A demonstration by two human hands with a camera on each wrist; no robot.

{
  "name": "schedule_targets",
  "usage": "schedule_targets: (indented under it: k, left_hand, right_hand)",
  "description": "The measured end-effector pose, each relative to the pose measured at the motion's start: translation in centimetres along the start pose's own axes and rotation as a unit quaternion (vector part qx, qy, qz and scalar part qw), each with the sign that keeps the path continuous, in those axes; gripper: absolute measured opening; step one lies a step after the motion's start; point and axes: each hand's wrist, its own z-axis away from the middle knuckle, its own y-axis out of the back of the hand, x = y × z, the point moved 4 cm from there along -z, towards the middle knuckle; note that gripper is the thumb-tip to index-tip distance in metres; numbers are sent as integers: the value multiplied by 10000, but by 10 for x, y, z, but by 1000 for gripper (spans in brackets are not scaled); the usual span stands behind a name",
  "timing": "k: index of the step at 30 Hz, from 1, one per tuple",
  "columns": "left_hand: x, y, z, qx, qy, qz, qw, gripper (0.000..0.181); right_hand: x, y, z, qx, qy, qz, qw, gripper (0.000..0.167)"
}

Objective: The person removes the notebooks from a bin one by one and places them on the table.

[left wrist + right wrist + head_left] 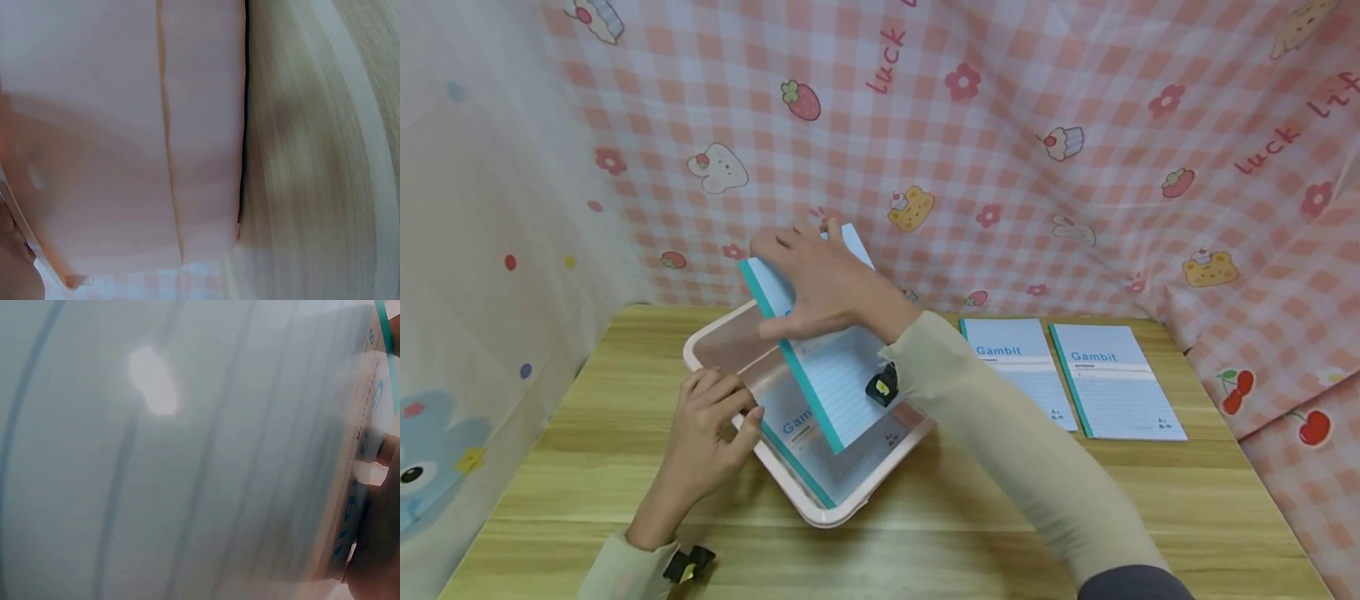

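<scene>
The right hand (820, 279) grips a white notebook (842, 383) with a teal spine, held tilted above a pale pink bin (827, 515). In the right wrist view that notebook's lined cover (187, 456) fills most of the picture, with the fingers (381, 525) at its right edge. Inside the bin lies another Gambit notebook (850, 467), partly covered by the held one. The left hand (707, 433) holds the bin's left rim with curled fingers; the left wrist view shows the bin's outer wall (112, 156) and part of that hand (15, 262) at the lower left.
Two more Gambit notebooks, one (1015, 358) nearer the right forearm and one (1116, 383) further right, lie side by side on the wooden table (1000, 542). A pink checked cloth (1000, 167) hangs behind the table, and a pale cloth (490, 250) hangs at left.
</scene>
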Motion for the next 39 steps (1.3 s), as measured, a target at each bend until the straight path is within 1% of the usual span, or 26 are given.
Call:
schedule_targets:
  k: [2,4,8,11,17,21,26,27,29,36,38,39]
  left_hand:
    - [0,0,0,-57,25,-28,10000,19]
    - [0,0,1,-121,59,-38,9999,19]
    - [0,1,1,-176,91,-56,9998,18]
    - [0,1,1,-145,80,-53,9998,18]
    - [-1,1,0,-25,34,-25,10000,18]
    - [-1,1,0,53,-29,4,10000,18]
    - [-1,0,0,60,-60,-1,10000,19]
    - [-1,-1,0,56,-54,-9,10000,19]
    - [-1,0,-1,47,-38,-24,10000,19]
    - [-1,0,0,-25,2,-65,10000,18]
    - [-1,0,0,-45,17,-52,10000,18]
    - [-1,0,1,-63,29,-59,10000,18]
  right_hand:
    - [2,7,2,77,28,-2,10000,71]
    - [4,14,5,124,23,-5,9999,71]
    - [8,27,12,230,-29,-73,9997,78]
    - [12,35,17,304,-65,-129,9994,82]
    - [25,44,30,499,-159,-78,9986,75]
    - [41,49,42,590,-370,-90,9975,80]
    - [69,54,62,555,-811,-88,9951,85]
    - [75,54,66,565,-890,-96,9944,82]
    - [87,55,76,542,-1044,-91,9930,84]
    - [122,48,110,461,-1521,-119,9872,91]
    - [129,44,120,437,-1644,-95,9854,84]
    - [132,42,125,406,-1713,-78,9843,86]
